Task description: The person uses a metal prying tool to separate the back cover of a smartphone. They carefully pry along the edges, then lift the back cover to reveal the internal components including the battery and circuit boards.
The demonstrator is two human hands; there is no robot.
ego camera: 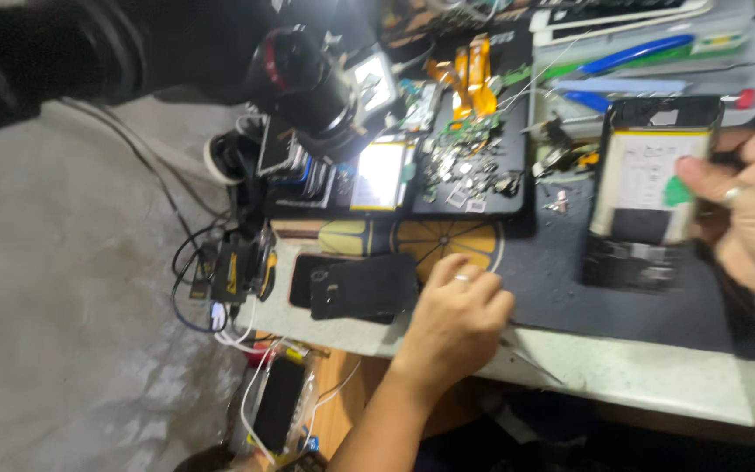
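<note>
Phone: opened phone (pixel 648 188), back off, battery showing, tilted up over dark mat (pixel 552 280) on tabletop (pixel 640 371)
Right hand: right hand (pixel 744 218) clamped on phone's right edge (blurred)
Left hand: left hand (pixel 456 319) fisted on tweezers (pixel 530 360), near tabletop edge, well left of phone
Tip: steady the phone flat before probing; keep tweezers off the battery

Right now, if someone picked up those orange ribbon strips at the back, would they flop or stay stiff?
The orange ribbon strips look thin and flat, and they already bend where they lie, so they would probably flop. They seem light for their size. Being so thin, they could crease or tear if pulled hard.
</note>
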